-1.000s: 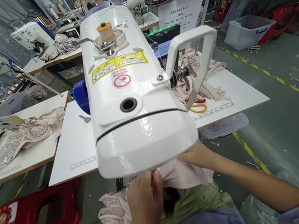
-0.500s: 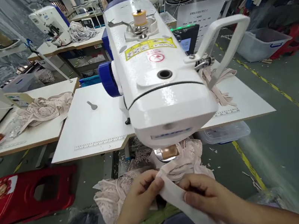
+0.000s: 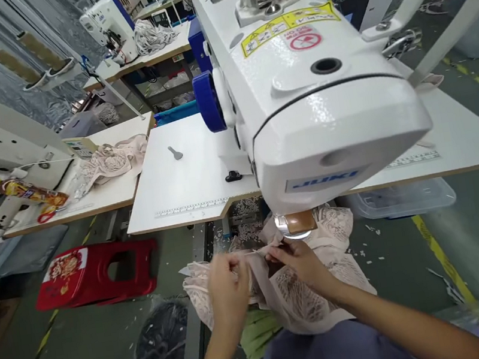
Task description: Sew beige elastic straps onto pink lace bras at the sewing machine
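Note:
A pale pink lace bra (image 3: 301, 294) hangs below the head of the white sewing machine (image 3: 331, 128), draped over my lap. My right hand (image 3: 302, 263) pinches its edge just under the machine's rounded metal-and-brown part (image 3: 296, 223). My left hand (image 3: 229, 287), somewhat blurred, is closed at the other end of a narrow strip of the bra, which runs taut between both hands. More pale lace fabric (image 3: 197, 289) is bunched left of my left hand, beside the machine's bed.
A white tabletop (image 3: 176, 183) with a small grey tool (image 3: 175, 152) lies behind my hands. Left are a red plastic stool (image 3: 78, 284) and another machine (image 3: 10, 137) with lace pieces. A clear plastic box (image 3: 401, 199) sits under the right tabletop. Scraps litter the floor.
The view has shifted and come closer to the machine. My hands went from holding a wide pale strip near my lap to stretching a narrow strip of the lace bra below the machine head.

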